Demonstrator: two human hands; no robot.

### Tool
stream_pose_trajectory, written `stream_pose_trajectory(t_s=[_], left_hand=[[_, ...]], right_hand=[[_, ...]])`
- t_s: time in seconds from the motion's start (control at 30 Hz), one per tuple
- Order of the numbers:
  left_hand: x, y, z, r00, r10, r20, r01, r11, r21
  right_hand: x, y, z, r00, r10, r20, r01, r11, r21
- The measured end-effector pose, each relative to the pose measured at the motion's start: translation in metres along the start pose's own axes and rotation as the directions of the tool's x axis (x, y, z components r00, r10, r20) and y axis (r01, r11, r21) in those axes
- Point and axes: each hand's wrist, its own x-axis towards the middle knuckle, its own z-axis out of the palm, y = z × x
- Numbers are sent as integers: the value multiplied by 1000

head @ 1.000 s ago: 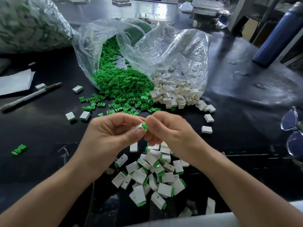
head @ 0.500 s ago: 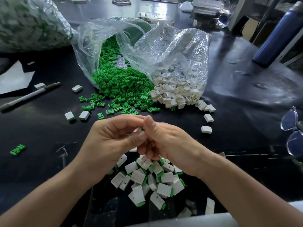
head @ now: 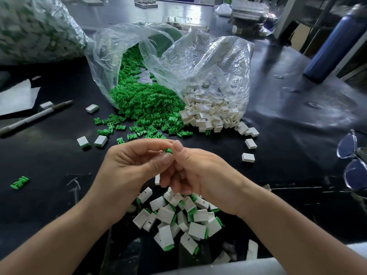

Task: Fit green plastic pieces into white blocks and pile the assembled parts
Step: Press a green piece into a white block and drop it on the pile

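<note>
Head view: left hand (head: 127, 175) and right hand (head: 202, 175) pinch one small green piece (head: 169, 150), mostly hidden.

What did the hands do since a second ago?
The left hand and right hand squeezed closer around the small green plastic piece, so its white plastic block is almost hidden now. Both kept pinching them. The pile of assembled white-and-green parts stayed put.

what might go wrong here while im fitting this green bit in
1. The green piece is pinched at the fingertips of the left hand and right hand, right above the pile; if it slips, a half-fitted part could hide among finished ones.
2. The glasses lie beside the right forearm; a wide reach might knock them.
</note>
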Motion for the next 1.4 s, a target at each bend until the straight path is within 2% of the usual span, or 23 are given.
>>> stream_pose_trajectory(t_s=[0.33,1.2,1.4], left_hand=[[-1,-1,-7,996,-84,-16,84,996,1],[-1,0,-9,998,-68,4,68,998,0],[-2,-2,-7,998,-68,16,68,998,-2]], right_hand=[[1,1,-8,1000,-14,-7,14,1000,15],[0,0,-9,1000,-27,4,27,999,22],[-1,0,-5,1000,-27,-4,26,996,-84]])
